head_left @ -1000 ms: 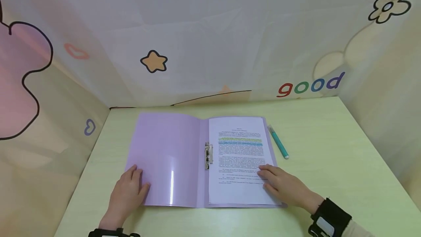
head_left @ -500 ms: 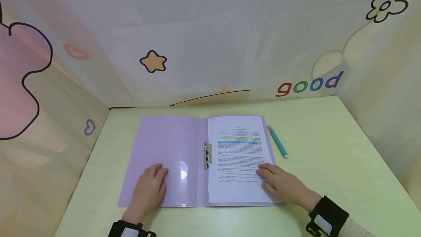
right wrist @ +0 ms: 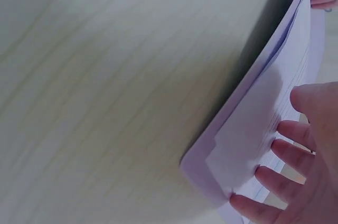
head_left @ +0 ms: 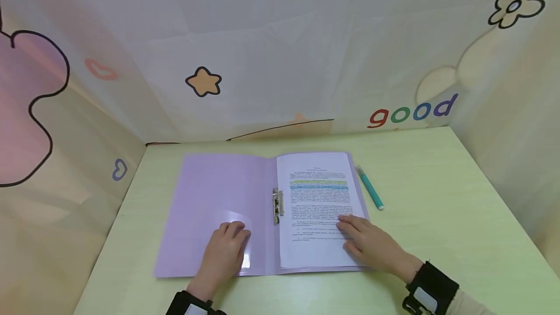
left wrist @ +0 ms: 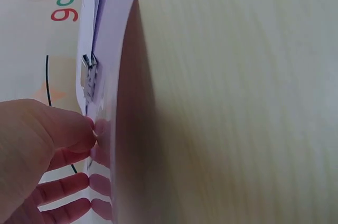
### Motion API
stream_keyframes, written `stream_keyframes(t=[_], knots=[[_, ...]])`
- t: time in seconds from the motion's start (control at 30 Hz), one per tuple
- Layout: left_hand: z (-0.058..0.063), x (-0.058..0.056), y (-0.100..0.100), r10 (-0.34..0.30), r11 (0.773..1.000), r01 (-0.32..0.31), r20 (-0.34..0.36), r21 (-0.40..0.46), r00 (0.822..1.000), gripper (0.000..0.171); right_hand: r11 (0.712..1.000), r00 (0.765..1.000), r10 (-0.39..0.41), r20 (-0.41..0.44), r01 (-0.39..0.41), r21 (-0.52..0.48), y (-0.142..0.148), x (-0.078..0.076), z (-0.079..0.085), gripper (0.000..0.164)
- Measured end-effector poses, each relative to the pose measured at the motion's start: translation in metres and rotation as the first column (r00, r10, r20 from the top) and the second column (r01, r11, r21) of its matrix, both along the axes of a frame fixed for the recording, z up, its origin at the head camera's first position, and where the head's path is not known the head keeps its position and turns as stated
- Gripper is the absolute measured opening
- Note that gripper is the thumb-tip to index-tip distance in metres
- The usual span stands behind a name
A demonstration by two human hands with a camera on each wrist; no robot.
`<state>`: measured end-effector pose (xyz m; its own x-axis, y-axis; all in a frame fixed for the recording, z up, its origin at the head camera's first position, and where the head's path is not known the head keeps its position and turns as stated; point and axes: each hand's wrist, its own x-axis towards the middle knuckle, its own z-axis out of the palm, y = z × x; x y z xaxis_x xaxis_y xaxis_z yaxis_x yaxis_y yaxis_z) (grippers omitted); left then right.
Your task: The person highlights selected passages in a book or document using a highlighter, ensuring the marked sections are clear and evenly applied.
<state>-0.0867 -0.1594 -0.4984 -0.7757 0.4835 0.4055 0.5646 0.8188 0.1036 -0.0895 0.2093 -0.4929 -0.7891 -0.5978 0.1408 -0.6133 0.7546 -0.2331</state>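
Observation:
A purple folder (head_left: 210,183) lies spread wide on the table, its metal clip (head_left: 276,205) near the spine. Printed sheets (head_left: 315,252), with yellow and blue highlighted lines, cover its right side. My left hand (head_left: 222,252) touches the glossy left cover with its fingertips, close to the lower edge. The left wrist view shows those fingers (left wrist: 63,187) mirrored in the shiny surface. My right hand (head_left: 372,242) rests its spread fingers on the lower right of the sheets. In the right wrist view these fingertips (right wrist: 264,174) meet the paper near its edge.
A teal marker (head_left: 371,189) lies on the pale wooden table (head_left: 437,198), just right of the folder. Behind the table hangs a printed cloth (head_left: 271,72) with a star, a flower and the word "good". Cloth also flanks both sides.
My left hand has moved right, from the left cover's outer edge toward the spine. The left cover's outer edge now lies farther left and flatter. My right hand has stayed nearly in place.

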Motion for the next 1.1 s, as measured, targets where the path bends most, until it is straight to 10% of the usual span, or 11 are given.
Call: stream_keyframes(t=[0.5, 1.1], knots=[[0.0, 0.005, 0.016, -0.002, 1.0, 0.002, 0.009, 0.001, 1.0, 0.021, 0.988, 0.987, 0.154, 0.044, -0.155, 0.018, -0.051, 0.006, 0.008, 0.042], [-0.003, 0.014, 0.02, 0.107, 0.994, -0.107, 0.204, -0.013, 0.973, 0.033, 0.985, 0.986, 0.161, 0.049, -0.164, 0.048, -0.058, 0.008, -0.002, 0.041]])
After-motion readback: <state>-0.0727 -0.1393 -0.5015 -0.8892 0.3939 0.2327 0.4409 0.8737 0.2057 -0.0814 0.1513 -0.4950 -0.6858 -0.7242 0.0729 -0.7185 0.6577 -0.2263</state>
